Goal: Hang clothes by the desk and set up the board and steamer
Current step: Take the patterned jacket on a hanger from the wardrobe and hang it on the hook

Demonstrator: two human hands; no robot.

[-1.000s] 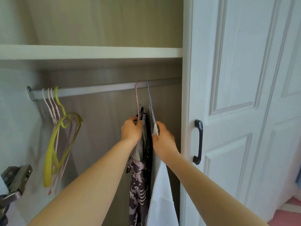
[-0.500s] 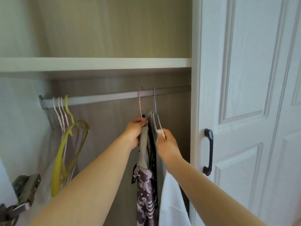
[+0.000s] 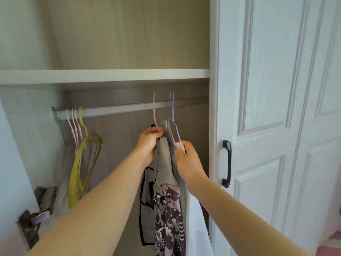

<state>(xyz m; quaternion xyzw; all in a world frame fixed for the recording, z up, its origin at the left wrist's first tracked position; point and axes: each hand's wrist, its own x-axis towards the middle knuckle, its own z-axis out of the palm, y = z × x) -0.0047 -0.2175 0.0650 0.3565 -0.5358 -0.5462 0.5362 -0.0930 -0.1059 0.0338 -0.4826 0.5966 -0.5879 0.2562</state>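
Note:
Inside an open wardrobe, my left hand [image 3: 147, 140] grips the neck of a pink hanger [image 3: 154, 109] carrying a grey garment [image 3: 163, 163] with a purple patterned part [image 3: 168, 217]. My right hand [image 3: 186, 159] grips a lilac hanger [image 3: 173, 111] bearing a white garment [image 3: 198, 231]. Both hooks stand raised above the rail [image 3: 114, 110], their tips higher than it. The clothes hang down between my forearms.
Several bare hangers, pink and yellow-green [image 3: 81, 157], hang at the rail's left end. A white shelf [image 3: 103, 75] runs above. The closed white wardrobe door [image 3: 267, 126] with a dark handle [image 3: 227, 163] stands right. Metal hinges [image 3: 44, 198] show at lower left.
Both hands have lifted the two hangers, so the hooks now rise above the rail instead of resting on it. The view has tilted upward a little.

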